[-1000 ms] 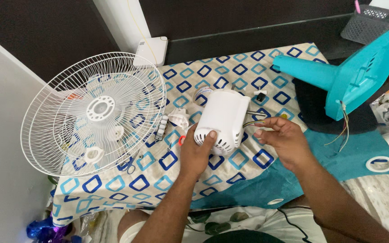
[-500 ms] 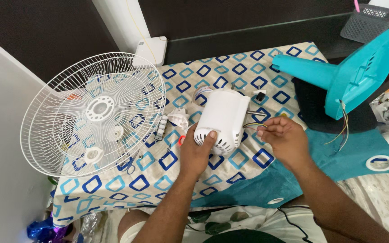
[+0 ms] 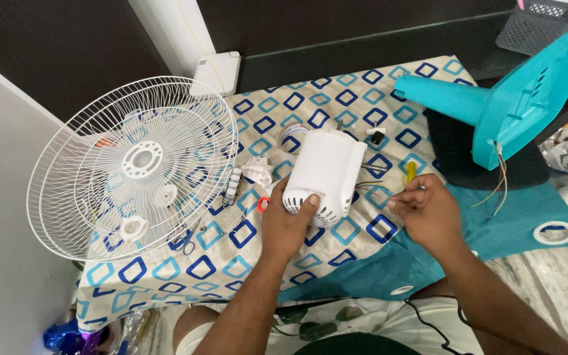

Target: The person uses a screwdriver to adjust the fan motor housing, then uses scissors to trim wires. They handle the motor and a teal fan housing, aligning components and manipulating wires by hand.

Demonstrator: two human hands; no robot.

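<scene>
Head view: fan parts on patterned desk.
Left hand (image 3: 288,223): grips white motor housing (image 3: 327,172), centre.
Right hand (image 3: 428,212): pinches yellow screwdriver (image 3: 411,173), at 3 o'clock.
Risk: thin wires (image 3: 369,185) snagging, judging by closeness.

Showing white on the motor housing (image 3: 327,172), the grille (image 3: 136,167) and the small box (image 3: 216,72); wearing blue and teal diamond outlines on cream, the cloth (image 3: 310,105); glowing turquoise, the stand (image 3: 517,105); flashing yellow, the screwdriver handle (image 3: 411,172).
</scene>
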